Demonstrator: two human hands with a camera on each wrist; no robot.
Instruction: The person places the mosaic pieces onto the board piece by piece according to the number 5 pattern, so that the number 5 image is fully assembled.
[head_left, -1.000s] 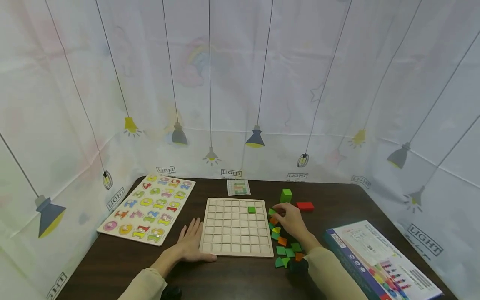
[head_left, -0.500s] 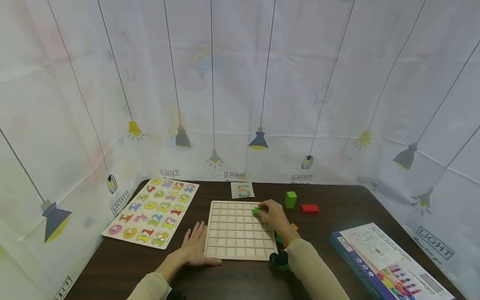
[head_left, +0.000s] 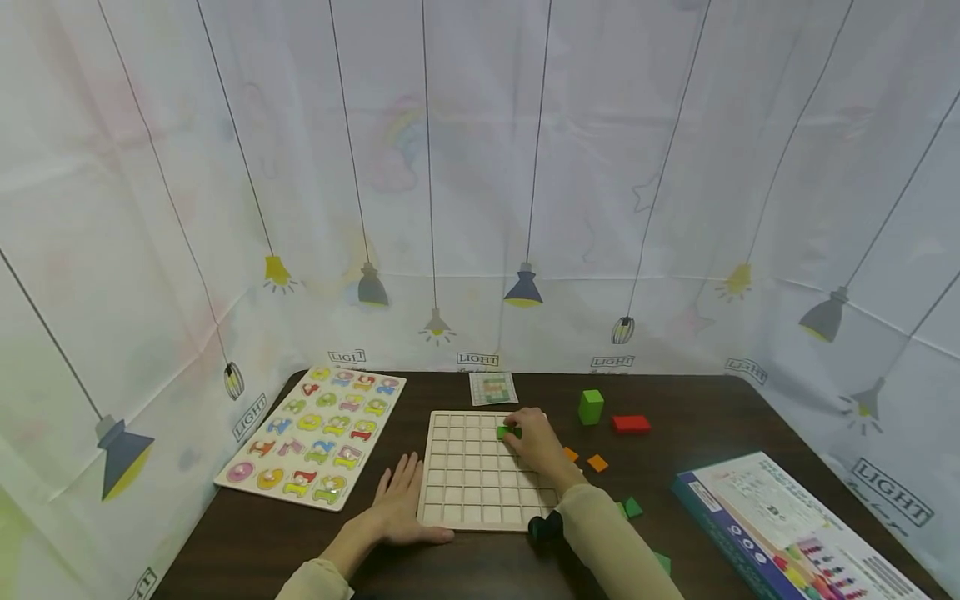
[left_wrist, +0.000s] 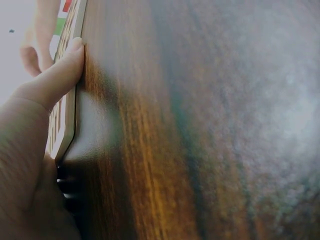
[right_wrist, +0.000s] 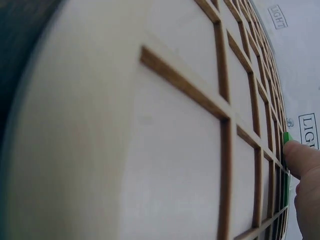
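In the head view, my right hand (head_left: 538,442) is over the upper right part of a pale wooden grid board (head_left: 480,481). Its thumb and finger pinch a small green tile (head_left: 502,432) at one of the squares. The right wrist view has a fingertip (right_wrist: 299,156) against the green piece (right_wrist: 286,137), with more green low in the grid just below it. My left hand (head_left: 397,506) lies flat with fingers spread at the board's left edge. Its thumb (left_wrist: 70,62) runs along the near edge, touching the frame in the left wrist view.
Loose orange tiles (head_left: 597,462) and green tiles (head_left: 632,507) lie right of the board, partly hidden by my right sleeve. Beyond are a green block (head_left: 591,407) and a red block (head_left: 631,424). A pattern card (head_left: 492,388), number board (head_left: 311,433) and box (head_left: 795,525) surround the grid.
My right hand has moved left from the loose tiles onto the board, bringing a green tile. Some loose tiles now lie further right. The left hand stays against the board; the head view has shifted slightly.
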